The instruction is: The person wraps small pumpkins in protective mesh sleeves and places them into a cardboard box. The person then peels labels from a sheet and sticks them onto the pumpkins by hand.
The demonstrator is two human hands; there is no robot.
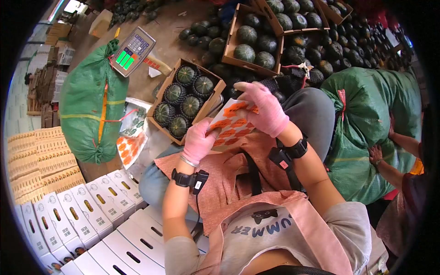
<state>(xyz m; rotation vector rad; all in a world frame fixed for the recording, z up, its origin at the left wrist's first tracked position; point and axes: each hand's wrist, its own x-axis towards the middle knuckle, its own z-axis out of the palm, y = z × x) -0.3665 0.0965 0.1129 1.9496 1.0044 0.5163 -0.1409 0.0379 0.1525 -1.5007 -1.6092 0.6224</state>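
Observation:
A sheet of orange stickers (228,133) is held up in front of my lap between my two hands. My left hand (200,141), in a pink glove, pinches its left edge between thumb and fingers. My right hand (266,109), also gloved in pink, has its fingers closed at the upper right part of the sheet; whether a single sticker is lifted there I cannot tell. Just beyond the sheet stands an open cardboard box (152,106) of several dark green squashes (191,106), wrapped in black foam nets.
A digital scale display (133,51) stands beside a green woven sack (82,98). More sticker sheets (130,149) lie at left. White cartons (98,201) line the lower left. Boxed squashes (247,35) are behind. At right, a co-worker's hands (376,155) touch large green sacks (362,107).

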